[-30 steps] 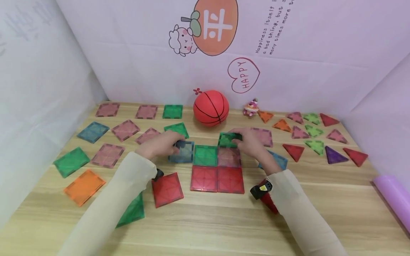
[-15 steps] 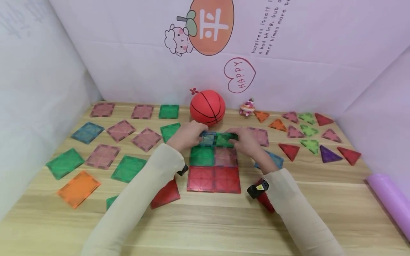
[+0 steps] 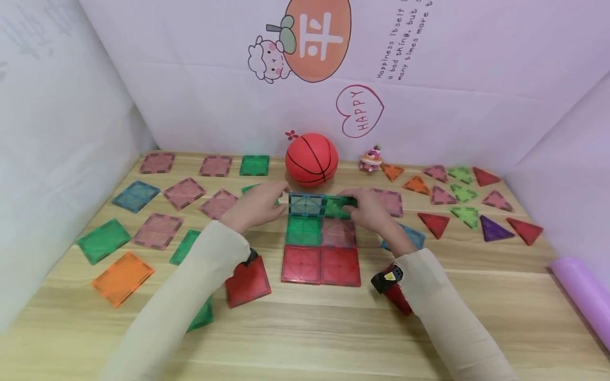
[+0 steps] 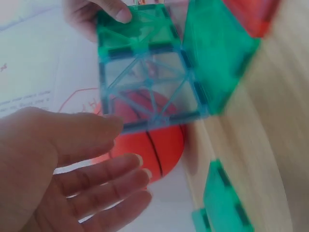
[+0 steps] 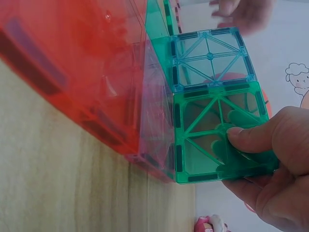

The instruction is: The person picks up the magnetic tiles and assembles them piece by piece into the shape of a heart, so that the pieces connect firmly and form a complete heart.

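Note:
My right hand [image 3: 369, 211] pinches a green square magnetic tile [image 5: 203, 116] between thumb and fingers. The tile stands upright at the back edge of a block of square tiles. Beside it stands a clear blue square tile [image 3: 306, 205], edge to edge with the green one. My left hand [image 3: 257, 206] is just left of the blue tile with fingers extended; the thumb lies close to its edge in the left wrist view, contact unclear. In front of the upright pair are a green tile [image 3: 304, 231], a pink tile [image 3: 338, 233] and two red tiles [image 3: 301, 264].
A red ball [image 3: 312, 160] sits behind the upright tiles, with a small pink figurine [image 3: 370, 159] to its right. Loose square tiles, such as an orange one [image 3: 123, 279], lie left. Triangular tiles, including a purple one [image 3: 495, 228], lie right. A purple roll [image 3: 583, 301] borders the right side.
The left hand carried the blue tile right and upward, stood it against the green tile, then let go and drew back left. The right hand kept its hold on the green tile.

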The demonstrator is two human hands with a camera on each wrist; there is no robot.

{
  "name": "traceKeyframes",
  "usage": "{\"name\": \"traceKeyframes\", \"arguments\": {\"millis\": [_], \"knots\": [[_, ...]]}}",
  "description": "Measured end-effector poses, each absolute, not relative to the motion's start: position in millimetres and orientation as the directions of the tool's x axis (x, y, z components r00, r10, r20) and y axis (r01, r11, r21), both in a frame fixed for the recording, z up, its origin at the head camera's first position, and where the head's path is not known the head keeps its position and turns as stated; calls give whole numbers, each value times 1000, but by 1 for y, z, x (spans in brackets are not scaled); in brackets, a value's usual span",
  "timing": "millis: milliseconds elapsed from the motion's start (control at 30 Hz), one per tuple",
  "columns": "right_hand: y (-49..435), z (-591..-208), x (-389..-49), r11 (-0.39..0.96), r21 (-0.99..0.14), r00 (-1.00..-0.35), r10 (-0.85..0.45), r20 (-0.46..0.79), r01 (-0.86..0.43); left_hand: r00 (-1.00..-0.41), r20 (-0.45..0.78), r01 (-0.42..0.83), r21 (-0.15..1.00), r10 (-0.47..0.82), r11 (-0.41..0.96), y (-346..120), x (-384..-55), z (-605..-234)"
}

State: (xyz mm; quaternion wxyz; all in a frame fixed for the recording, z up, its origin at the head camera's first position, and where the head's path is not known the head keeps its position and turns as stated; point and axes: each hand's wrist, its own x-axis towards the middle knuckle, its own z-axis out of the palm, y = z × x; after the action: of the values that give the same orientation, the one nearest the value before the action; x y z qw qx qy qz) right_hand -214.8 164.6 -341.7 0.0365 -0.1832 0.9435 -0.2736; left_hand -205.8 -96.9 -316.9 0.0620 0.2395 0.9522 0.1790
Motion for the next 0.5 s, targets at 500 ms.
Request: {"name": "traceKeyframes", "arguments": {"millis": [500], "knots": [[166, -342, -215, 771, -528, -920, -389, 53, -356, -852, -269, 351, 345, 450, 871, -126, -120, -330]]}}
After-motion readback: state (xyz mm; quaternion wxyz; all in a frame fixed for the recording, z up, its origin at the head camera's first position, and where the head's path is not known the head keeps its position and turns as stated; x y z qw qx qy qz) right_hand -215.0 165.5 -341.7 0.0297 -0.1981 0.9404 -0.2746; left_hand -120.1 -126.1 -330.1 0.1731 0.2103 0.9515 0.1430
